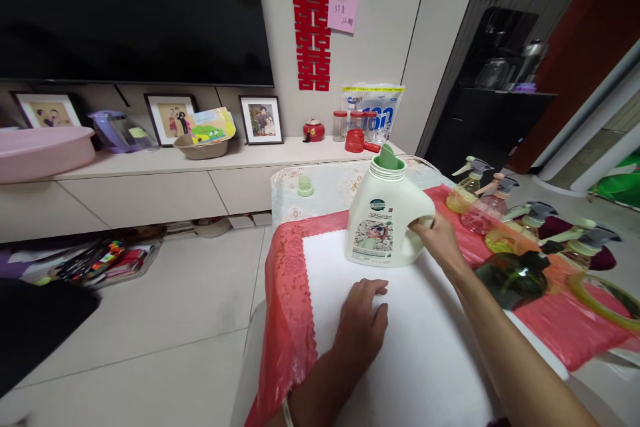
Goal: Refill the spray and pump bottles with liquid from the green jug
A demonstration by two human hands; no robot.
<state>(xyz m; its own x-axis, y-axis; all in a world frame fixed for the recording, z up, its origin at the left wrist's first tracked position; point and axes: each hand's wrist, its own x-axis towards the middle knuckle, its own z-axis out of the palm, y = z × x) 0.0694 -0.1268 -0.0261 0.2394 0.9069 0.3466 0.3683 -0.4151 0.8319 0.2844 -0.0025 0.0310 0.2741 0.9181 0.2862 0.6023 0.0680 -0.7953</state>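
Note:
A white detergent jug (380, 217) with a green spout stands upright on a white sheet (425, 353) that covers the middle of the table. My right hand (436, 235) is wrapped round the jug's handle on its right side. My left hand (364, 321) lies flat on the white sheet in front of the jug, fingers slightly curled, holding nothing. The jug's green cap (305, 185) lies apart on the floral cloth behind and to the left of the jug.
A red lace cloth (283, 293) edges the table. Several spray bottles (487, 203) and a dark green bottle (515, 278) lie to the right. A low cabinet (150, 187) behind holds photo frames, a pink basin (40, 150) and jars. Tiled floor lies to the left.

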